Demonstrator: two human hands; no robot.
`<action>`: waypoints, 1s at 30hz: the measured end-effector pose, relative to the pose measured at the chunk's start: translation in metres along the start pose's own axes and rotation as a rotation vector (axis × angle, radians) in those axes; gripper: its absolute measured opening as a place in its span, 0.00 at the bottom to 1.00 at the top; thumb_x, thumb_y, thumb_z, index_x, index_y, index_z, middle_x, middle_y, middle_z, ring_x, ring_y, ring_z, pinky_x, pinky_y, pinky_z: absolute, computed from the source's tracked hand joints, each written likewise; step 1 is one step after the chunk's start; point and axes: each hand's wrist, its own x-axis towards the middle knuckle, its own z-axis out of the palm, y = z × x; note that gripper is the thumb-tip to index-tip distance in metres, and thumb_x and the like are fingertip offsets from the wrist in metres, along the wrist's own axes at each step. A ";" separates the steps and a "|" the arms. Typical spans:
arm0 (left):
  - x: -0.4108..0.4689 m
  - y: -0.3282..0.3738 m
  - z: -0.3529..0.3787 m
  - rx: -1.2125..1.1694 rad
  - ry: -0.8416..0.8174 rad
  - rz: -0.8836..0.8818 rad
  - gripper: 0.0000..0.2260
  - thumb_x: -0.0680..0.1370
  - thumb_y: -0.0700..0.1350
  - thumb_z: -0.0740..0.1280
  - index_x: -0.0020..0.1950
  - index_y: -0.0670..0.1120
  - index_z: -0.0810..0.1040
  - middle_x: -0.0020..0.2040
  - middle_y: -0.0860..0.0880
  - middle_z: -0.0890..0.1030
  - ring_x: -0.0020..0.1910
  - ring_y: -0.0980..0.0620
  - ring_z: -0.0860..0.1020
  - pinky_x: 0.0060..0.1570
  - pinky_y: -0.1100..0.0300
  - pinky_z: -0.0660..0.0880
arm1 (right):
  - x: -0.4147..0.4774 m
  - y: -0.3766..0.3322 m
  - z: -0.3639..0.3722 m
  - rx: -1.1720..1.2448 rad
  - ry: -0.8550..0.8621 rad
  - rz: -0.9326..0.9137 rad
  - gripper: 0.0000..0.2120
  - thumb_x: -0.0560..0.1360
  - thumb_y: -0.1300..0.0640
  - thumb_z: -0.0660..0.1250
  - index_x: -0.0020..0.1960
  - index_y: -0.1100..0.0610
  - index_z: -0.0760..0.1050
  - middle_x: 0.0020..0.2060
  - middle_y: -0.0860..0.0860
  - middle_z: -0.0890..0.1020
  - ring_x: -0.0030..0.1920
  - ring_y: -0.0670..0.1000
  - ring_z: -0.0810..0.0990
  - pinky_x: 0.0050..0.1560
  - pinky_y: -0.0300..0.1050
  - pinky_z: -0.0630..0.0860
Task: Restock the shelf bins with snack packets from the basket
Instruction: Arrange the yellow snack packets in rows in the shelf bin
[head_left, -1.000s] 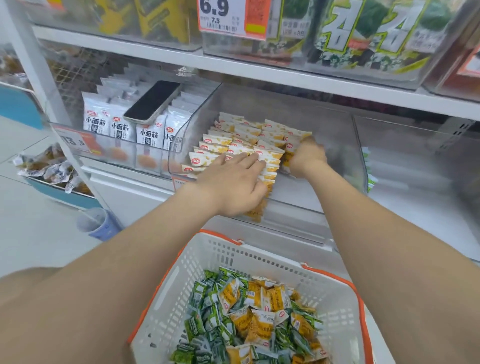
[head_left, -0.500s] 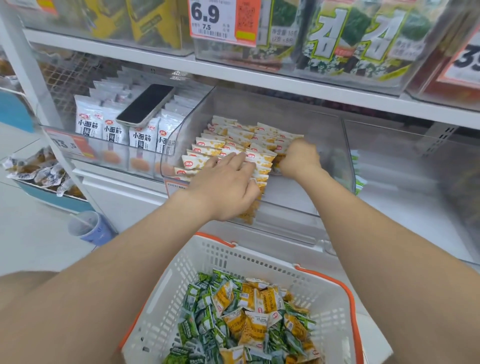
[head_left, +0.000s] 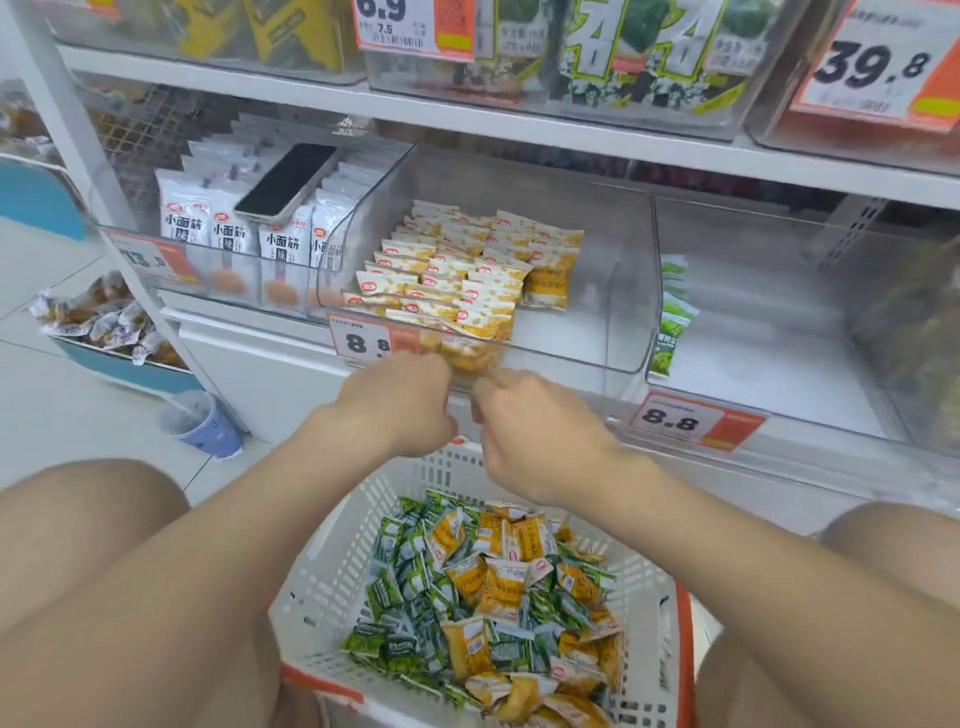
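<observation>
Head camera view: your left hand (head_left: 395, 402) and right hand (head_left: 540, 436) hang close together just in front of the clear middle bin (head_left: 623, 312), above the far rim of the white basket (head_left: 332, 561). The fingers (head_left: 485, 402) of both hands are curled inward, but blur and the angle hide the palms, so you cannot tell whether either has hold of a packet. Inside the middle bin, yellow packets (head_left: 457, 275) stand in tidy rows across the left part, while the right part shows bare floor. The neighbouring right bin (head_left: 779, 364) holds only a few green packets (head_left: 675, 322), stacked against its left wall. The basket below is heaped with mixed packets (head_left: 493, 587), green and yellow jumbled together. By that measure the restocking looks well short of halfway: one bin is partly filled, another barely started, and most of the stock sits in the basket, unsorted. To the left, a bin of white packets (head_left: 228, 234) appears full, with a phone (head_left: 285, 182) lying on top of them.
</observation>
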 end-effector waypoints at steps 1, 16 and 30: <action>-0.002 -0.002 0.011 0.077 -0.141 0.009 0.08 0.75 0.49 0.69 0.52 0.49 0.79 0.49 0.48 0.80 0.51 0.43 0.80 0.51 0.50 0.80 | -0.004 -0.006 0.008 -0.014 -0.101 -0.031 0.08 0.77 0.59 0.61 0.55 0.57 0.74 0.50 0.56 0.79 0.50 0.61 0.80 0.39 0.49 0.70; 0.039 -0.021 0.285 -0.061 -0.384 -0.045 0.03 0.81 0.37 0.63 0.48 0.43 0.74 0.49 0.45 0.78 0.51 0.43 0.79 0.51 0.50 0.78 | -0.004 -0.014 0.049 -0.132 -0.739 -0.091 0.06 0.80 0.63 0.62 0.55 0.56 0.74 0.37 0.50 0.67 0.33 0.49 0.69 0.30 0.45 0.66; 0.046 -0.026 0.319 -0.235 -0.357 -0.153 0.20 0.68 0.53 0.76 0.54 0.52 0.74 0.51 0.48 0.79 0.54 0.43 0.78 0.50 0.48 0.79 | 0.006 -0.003 0.058 -0.127 -0.758 -0.103 0.07 0.80 0.65 0.63 0.54 0.56 0.75 0.40 0.51 0.72 0.33 0.50 0.72 0.28 0.44 0.65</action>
